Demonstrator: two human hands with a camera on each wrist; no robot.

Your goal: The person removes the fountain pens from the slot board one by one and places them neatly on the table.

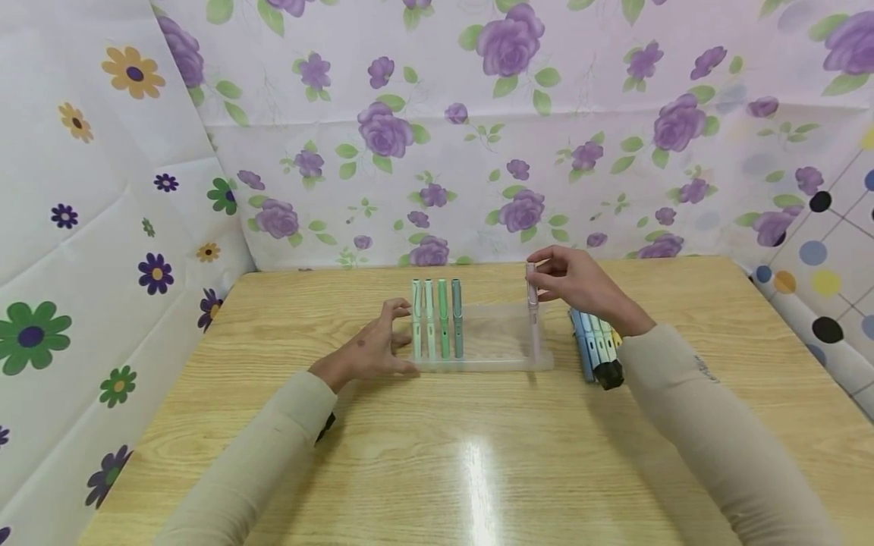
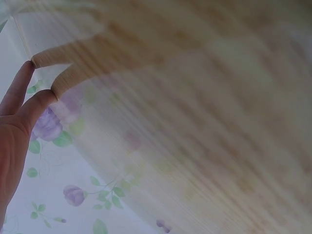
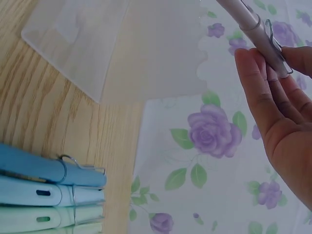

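A clear frosted pen stand (image 1: 495, 334) sits on the table. Several capped pens in white-green, green (image 1: 444, 322) and grey-teal (image 1: 458, 322) lean side by side in its left half. My left hand (image 1: 369, 345) holds the stand's left end, thumb at the front ledge and fingers farther back. With thumb and fingertips, my right hand (image 1: 580, 280) pinches the cap end of a pale pink pen (image 1: 535, 326), upright at the stand's right end. In the right wrist view, the right hand (image 3: 287, 102) grips the pen (image 3: 265, 44) near its clip.
Right of the stand lies a row of capped pens (image 1: 590, 341) in blue, pale green and yellow, partly under the right forearm. A small black object (image 1: 608, 374) shows at their near end. Flowered cloth (image 1: 451, 152) hangs behind the wooden table (image 1: 410, 455).
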